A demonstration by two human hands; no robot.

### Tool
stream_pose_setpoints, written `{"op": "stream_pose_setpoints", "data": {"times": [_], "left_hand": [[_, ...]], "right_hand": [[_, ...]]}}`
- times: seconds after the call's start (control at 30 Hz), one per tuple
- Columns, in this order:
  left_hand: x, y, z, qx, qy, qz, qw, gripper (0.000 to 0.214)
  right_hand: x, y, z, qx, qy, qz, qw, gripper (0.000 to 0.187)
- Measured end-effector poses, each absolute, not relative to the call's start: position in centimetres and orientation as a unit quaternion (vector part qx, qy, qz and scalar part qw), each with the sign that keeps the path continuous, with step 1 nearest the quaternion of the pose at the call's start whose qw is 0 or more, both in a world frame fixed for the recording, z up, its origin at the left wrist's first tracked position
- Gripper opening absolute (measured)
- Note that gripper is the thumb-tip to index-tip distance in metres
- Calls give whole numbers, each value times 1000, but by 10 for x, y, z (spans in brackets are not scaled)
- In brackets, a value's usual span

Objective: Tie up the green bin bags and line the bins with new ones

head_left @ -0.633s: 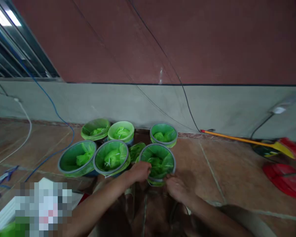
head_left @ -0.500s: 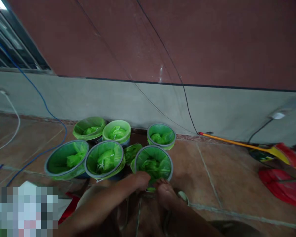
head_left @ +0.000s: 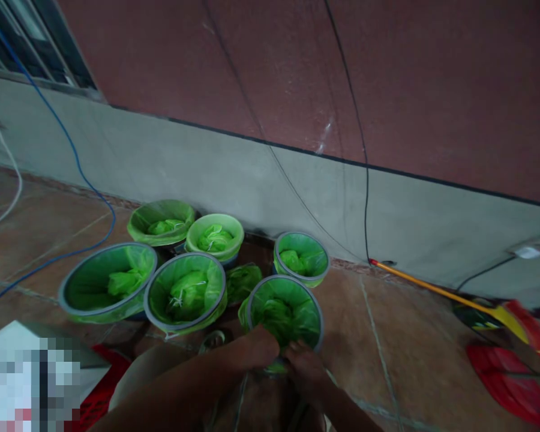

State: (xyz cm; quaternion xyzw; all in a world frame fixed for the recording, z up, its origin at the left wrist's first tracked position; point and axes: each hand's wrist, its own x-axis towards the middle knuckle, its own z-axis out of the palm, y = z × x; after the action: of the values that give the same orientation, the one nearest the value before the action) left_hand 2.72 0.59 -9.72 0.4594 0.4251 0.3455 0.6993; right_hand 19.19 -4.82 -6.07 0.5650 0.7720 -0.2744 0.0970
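Observation:
Both my hands are at the near rim of a trash bin (head_left: pixel 320 318) lined with a green trash bag (head_left: pixel 299 303). My left hand (head_left: pixel 261 348) is closed at the rim's near left side, its fingertips mostly hidden. Close beside it, my right hand (head_left: pixel 303 362) has its fingers bent over the bag's edge at the near right. The bag hangs inside the bin, with bunched green plastic at the bottom. Just behind stands a smaller lined bin (head_left: pixel 312 279), and to the left is another lined bin (head_left: pixel 150 306) holding a bundled bag.
More lined bins, one wide bin (head_left: pixel 65 300) among them, stand by the wall. A blue cable (head_left: pixel 74 144) runs down to the tiled floor. At the right lie an orange-handled broom (head_left: pixel 423 285) and a red dustpan (head_left: pixel 506 378). A white box (head_left: pixel 22 333) is at lower left.
My view has tilted, so the wall line now slopes down to the right. Both hands stay at the same bin's near rim, slightly lower in the picture.

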Motion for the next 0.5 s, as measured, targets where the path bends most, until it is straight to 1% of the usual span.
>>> {"op": "stream_pose_setpoints", "data": {"times": [0.03, 0.1, 0.17, 0.23, 0.27, 0.33, 0.37, 0.43, 0.5], "left_hand": [[26, 6, -89, 523, 401, 335, 673, 48], [21, 10, -65, 671, 342, 291, 590, 44], [14, 17, -29, 740, 330, 234, 537, 29], [6, 27, 11, 809, 320, 168, 463, 8], [3, 32, 29, 843, 315, 156, 407, 9], [-2, 44, 57, 865, 347, 197, 304, 31], [-3, 50, 64, 856, 378, 227, 269, 36], [-3, 62, 69, 816, 458, 270, 224, 42], [-3, 71, 62, 781, 535, 245, 209, 43]], "right_hand": [[195, -49, -54, 572, 768, -276, 84, 27], [202, -50, -35, 589, 758, -279, 34, 24], [209, -46, -9, 597, 747, -291, -31, 21], [217, -38, 18, 587, 745, -306, -84, 20], [221, -32, 29, 581, 747, -305, -108, 20], [228, -17, 46, 569, 757, -285, -150, 23], [232, -6, 49, 567, 762, -263, -170, 25], [239, 18, 46, 564, 775, -205, -199, 26], [245, 49, 31, 571, 781, -139, -213, 27]]}}
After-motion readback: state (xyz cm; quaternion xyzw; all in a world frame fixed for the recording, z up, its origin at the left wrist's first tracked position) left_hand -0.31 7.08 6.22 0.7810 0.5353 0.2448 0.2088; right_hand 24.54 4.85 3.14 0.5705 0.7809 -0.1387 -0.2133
